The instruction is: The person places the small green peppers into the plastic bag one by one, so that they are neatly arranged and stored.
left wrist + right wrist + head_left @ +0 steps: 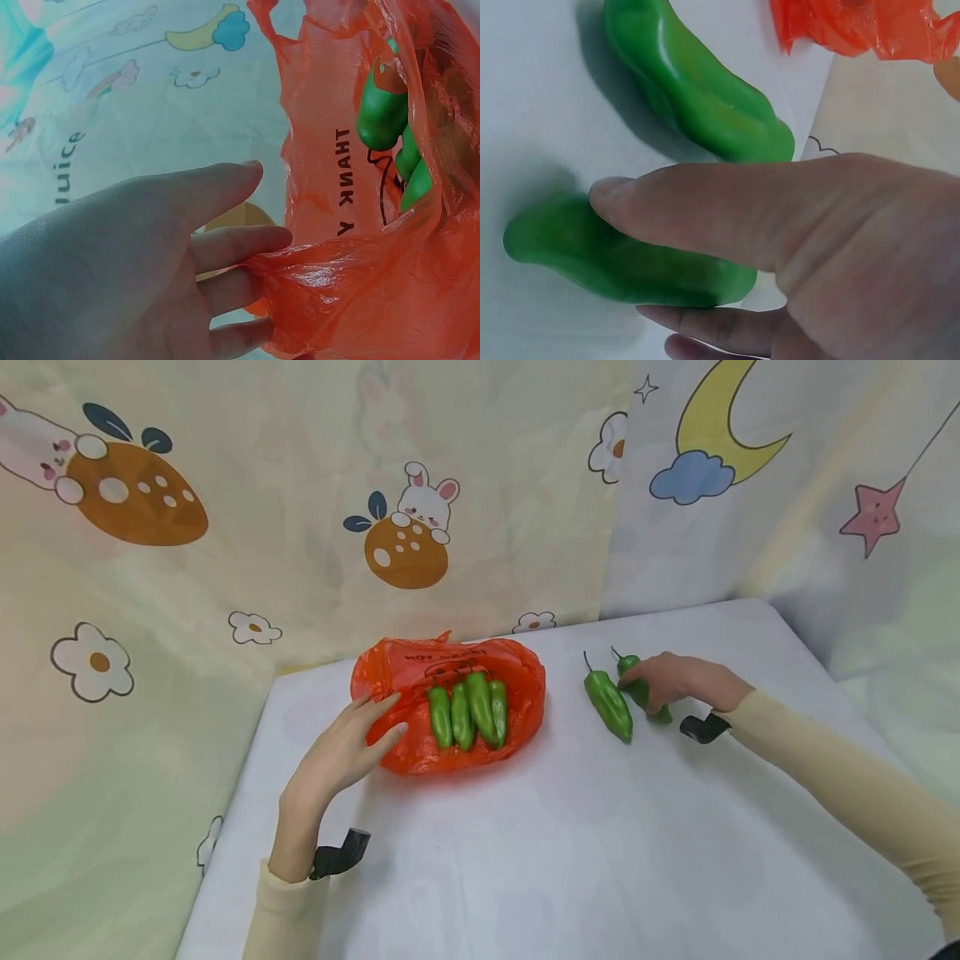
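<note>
A red plastic bag (525,693) lies with its mouth toward me, and several green peppers (481,708) sit side by side in it. At its left edge is my left hand (337,756), fingers extended and thumb apart; in the left wrist view the fingertips touch the crinkled bag (330,292). On the right, my right hand (678,681) grips a green pepper (630,262), thumb on one side and fingers on the other. That pepper's middle is partly hidden by the hand in the head view. Just left of it lies another green pepper (609,706), untouched.
The things rest on a white-covered table (525,860). Behind it and at both sides hangs a patterned cloth (510,527) with rabbits, flowers and a moon. Dark wrist-worn pieces (341,853) sit at both wrists.
</note>
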A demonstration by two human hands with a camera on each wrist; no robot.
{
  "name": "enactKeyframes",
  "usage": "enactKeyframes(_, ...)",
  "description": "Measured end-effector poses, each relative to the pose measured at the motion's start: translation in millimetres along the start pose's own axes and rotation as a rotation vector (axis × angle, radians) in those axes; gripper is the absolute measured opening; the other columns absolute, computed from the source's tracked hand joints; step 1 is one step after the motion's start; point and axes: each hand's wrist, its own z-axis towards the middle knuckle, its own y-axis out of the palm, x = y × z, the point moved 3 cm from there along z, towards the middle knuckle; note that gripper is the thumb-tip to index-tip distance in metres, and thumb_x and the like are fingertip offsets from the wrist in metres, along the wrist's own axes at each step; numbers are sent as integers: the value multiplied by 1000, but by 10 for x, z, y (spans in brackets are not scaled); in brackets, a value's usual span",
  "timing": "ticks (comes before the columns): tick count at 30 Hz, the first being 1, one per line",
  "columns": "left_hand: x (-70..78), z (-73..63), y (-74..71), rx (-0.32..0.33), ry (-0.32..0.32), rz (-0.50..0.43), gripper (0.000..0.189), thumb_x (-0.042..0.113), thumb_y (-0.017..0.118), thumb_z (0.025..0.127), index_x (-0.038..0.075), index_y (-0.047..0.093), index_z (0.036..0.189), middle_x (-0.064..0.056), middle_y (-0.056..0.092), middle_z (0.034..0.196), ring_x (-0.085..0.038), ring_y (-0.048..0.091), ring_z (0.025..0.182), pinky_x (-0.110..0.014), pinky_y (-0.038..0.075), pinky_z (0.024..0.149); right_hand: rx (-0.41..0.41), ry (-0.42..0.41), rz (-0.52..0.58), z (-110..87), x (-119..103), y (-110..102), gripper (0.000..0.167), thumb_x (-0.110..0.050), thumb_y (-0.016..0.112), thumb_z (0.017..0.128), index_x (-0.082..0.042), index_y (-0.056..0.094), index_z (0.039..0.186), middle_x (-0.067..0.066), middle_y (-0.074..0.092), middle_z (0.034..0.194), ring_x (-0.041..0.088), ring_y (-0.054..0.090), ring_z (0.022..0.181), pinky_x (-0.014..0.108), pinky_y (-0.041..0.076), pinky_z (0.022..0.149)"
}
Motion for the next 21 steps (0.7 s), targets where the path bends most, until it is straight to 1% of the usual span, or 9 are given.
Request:
enactKeyframes(3, 3, 3, -5, 2, -1, -4, 61, 45, 56, 101, 20, 42, 154, -14, 42, 158, -38, 23, 153, -64, 31, 117, 16, 2, -8, -4, 3, -23, 61, 1, 75, 76, -10, 63, 135, 28, 58, 132, 41, 51, 112, 55, 52, 88)
enactKeyframes(6, 2, 2, -5, 5, -1, -4, 61, 45, 56, 100, 19, 42, 154, -14, 43, 157, -38, 24, 153, -64, 31, 117, 36, 6, -21, -10, 17, -36, 60, 1, 75, 76, -11, 63, 134, 28, 59, 126, 41, 48, 107, 50, 52, 81)
enactKeyframes(8, 3, 2, -5, 6, -1, -2, 62, 46, 55, 100, 20, 42, 155, -14, 43, 157, -38, 24, 153, -63, 31, 117, 51, 3, -27, -19, 24, -54, 60, 1, 75, 76, -11, 64, 133, 27, 59, 123, 40, 48, 105, 48, 51, 78)
enactKeyframes(15, -21, -3, 5, 4, -13, -4, 63, 47, 55, 100, 20, 41, 155, -14, 41, 158, -37, 24, 153, -62, 31, 117, 88, -18, -21, -83, -6, -187, 61, 3, 71, 74, -13, 64, 132, 25, 60, 120, 43, 50, 107, 52, 50, 81)
enactKeyframes(18, -35, -5, 0, 10, -14, -2, 63, 48, 55, 100, 20, 41, 155, -14, 41, 158, -38, 24, 153, -62, 31, 118, 82, -11, -6, -106, -26, -212, 62, 3, 70, 75, -14, 63, 134, 26, 59, 120, 43, 49, 107, 50, 49, 80)
enactKeyframes(21, -38, 2, -3, 18, -2, 5, 64, 50, 54, 100, 19, 41, 155, -15, 42, 157, -38, 25, 152, -62, 32, 117, 66, -8, 15, -131, -44, -209, 62, 2, 70, 76, -14, 61, 136, 26, 57, 122, 42, 47, 108, 46, 48, 77)
